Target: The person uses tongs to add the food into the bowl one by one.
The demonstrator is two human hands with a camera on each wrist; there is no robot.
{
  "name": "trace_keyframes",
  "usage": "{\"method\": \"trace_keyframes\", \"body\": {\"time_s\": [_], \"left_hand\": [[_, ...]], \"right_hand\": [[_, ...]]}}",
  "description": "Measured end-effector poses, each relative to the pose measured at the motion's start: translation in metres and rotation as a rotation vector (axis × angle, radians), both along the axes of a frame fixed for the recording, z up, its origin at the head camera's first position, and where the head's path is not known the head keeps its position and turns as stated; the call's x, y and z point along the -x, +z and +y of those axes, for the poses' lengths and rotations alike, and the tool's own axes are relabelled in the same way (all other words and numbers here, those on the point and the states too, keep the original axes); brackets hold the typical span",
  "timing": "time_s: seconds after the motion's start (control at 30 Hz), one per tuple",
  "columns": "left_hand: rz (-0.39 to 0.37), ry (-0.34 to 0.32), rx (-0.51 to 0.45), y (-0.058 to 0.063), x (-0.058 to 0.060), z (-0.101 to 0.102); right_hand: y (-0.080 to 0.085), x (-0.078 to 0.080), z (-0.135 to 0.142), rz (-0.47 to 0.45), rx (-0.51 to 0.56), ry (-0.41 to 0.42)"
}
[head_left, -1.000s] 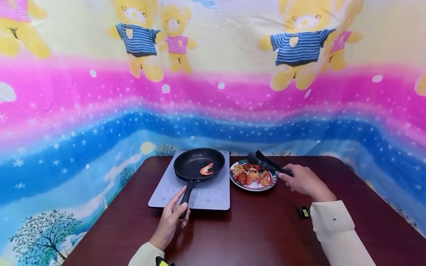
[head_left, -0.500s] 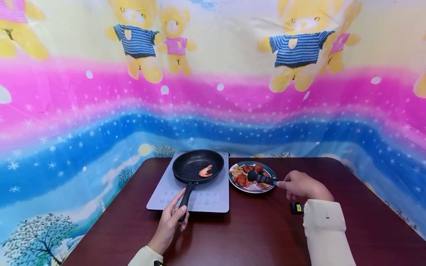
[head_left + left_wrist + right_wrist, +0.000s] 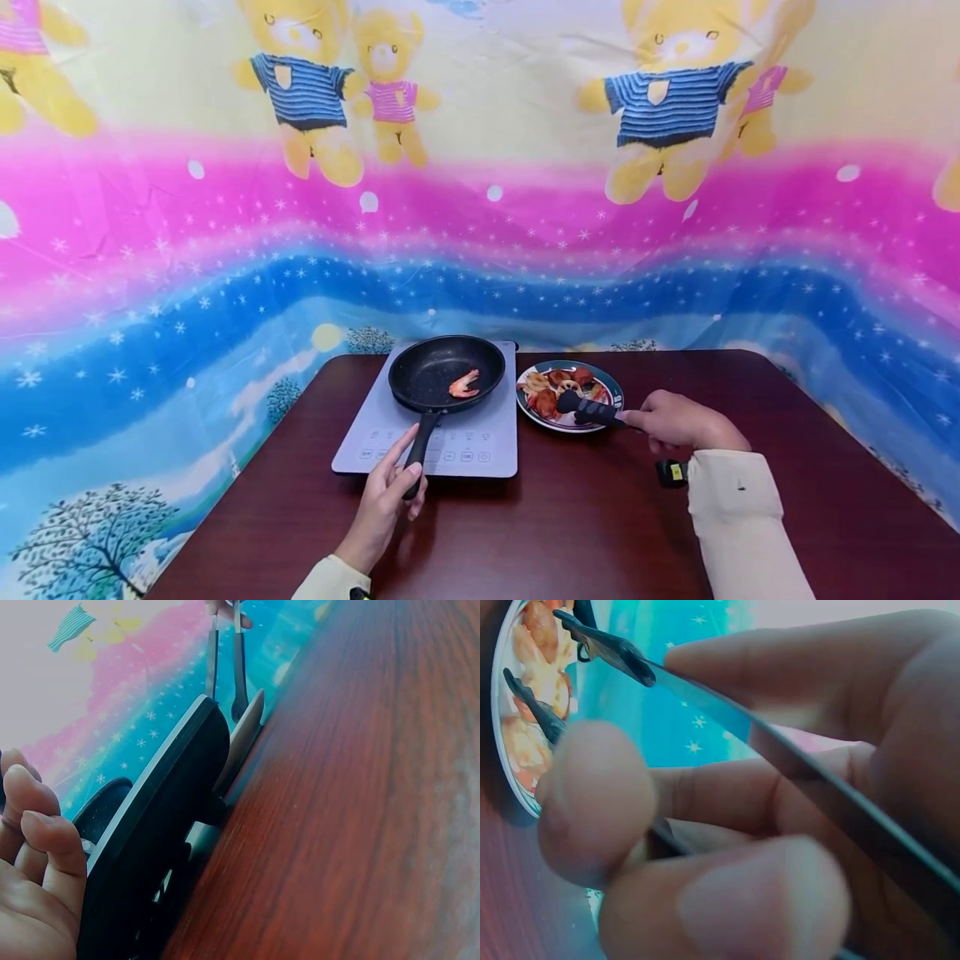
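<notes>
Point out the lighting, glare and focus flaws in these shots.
Head: mostly sharp, soft sheen on the table; left wrist: bluish, steeply tilted, the cooktop's side nearly black; right wrist: nearest fingers blurred, reflections along the tongs.

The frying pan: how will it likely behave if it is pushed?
The frying pan, with its raised wall, probably stays stiff. On the smooth-looking cooktop, it may slide. Its long handle could make it swivel.
</notes>
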State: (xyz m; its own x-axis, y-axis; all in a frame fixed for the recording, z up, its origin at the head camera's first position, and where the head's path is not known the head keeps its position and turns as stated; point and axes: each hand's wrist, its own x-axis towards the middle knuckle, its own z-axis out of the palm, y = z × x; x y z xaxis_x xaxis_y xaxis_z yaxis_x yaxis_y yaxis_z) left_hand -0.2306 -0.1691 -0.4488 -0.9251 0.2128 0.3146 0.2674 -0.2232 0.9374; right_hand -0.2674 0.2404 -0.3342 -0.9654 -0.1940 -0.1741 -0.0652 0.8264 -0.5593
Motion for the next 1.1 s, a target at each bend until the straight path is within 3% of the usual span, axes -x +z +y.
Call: {"method": "trace_keyframes", "body": {"time_s": [0.57,0.9,1.1], "left_hand": [[-0.026,0.044,0.01,0.0,0.001,0.001],[0.002,0.028,0.001,-0.001,0.002,0.001],[-0.007,0.022,0.01,0.0,0.0,0.0]], "right_hand": [[-0.004,0.002,-0.015,0.046,-0.053,-0.058],[0.007,-0.005,-0.015,0.106,-0.089,-0.054],[0.004,-0.001,-0.014,0.086,-0.069,-0.09]]}}
